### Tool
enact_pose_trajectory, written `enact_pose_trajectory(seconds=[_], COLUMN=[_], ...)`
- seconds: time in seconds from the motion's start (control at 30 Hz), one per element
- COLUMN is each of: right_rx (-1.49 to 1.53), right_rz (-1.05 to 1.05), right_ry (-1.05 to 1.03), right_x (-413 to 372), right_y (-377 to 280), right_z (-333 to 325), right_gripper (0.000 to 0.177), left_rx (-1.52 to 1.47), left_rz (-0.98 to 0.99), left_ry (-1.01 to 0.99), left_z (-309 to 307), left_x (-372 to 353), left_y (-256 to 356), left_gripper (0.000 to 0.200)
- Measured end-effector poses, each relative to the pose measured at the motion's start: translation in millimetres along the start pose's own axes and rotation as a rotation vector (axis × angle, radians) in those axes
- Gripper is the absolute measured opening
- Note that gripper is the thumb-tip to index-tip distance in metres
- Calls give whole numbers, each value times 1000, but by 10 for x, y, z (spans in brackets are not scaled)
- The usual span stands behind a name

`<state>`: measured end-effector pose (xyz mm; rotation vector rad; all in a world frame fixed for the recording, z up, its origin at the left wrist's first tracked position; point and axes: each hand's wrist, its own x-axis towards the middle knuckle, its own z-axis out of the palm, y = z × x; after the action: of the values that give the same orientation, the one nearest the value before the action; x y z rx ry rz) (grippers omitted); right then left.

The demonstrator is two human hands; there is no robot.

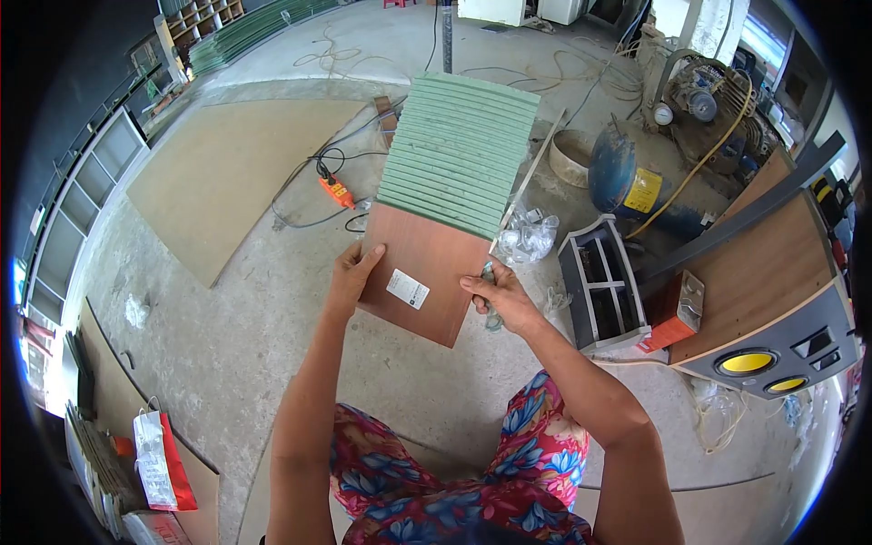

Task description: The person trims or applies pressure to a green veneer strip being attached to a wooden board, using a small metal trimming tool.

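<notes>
"Where's the brown panel (422, 272)?"

"At the near end of the stack of green boards (454, 150), overlapping it. My left grip (352, 272) clasps the side left of the stack; my right grip (498, 295) pinches the opposite edge, with a small greenish thing I can't make out."

"The white label (408, 289)?"

"On the panel's face, nearer me than the stack."
</notes>
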<state>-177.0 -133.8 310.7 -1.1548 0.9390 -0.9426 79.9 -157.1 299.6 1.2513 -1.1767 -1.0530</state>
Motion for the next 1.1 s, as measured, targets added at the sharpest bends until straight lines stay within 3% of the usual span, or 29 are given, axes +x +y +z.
enact_pose_trajectory(seconds=[0.07,0.37,0.47,0.57,0.63,0.73,0.8,0.83,1.0,1.1], right_rx=[18,-39,-86,-34,-59,-352,-546,-644,-764,-853], right_rz=[-6,68,169,181,81,-277,-248,-233,-577,-678], right_ry=[18,-72,-30,174,445,450,360,313,336,391], right_x=[22,32,92,113,166,114,1,-57,-48,6], right_y=[32,68,132,68,120,24,-118,-176,-220,-309], right_z=[25,33,-17,-211,-449,-631,-477,-382,-128,-59], right_gripper=[51,57,40,47,40,34,31,30,41,44], left_rx=[-98,203,158,179,275,493,553,519,176,78], left_rz=[95,-97,-73,-27,-4,-86,-128,-170,-402,-608], left_ry=[114,271,351,361,369,345,350,348,375,239], left_z=[106,163,166,-11,-172,-323,-380,-423,-451,-458], left_x=[49,390,390,451,441,287,276,285,275,387], left_y=[76,-83,-174,-291,-242,26,38,0,-245,-554], left_gripper=[39,57,62,62,62,65,66,68,78,86])
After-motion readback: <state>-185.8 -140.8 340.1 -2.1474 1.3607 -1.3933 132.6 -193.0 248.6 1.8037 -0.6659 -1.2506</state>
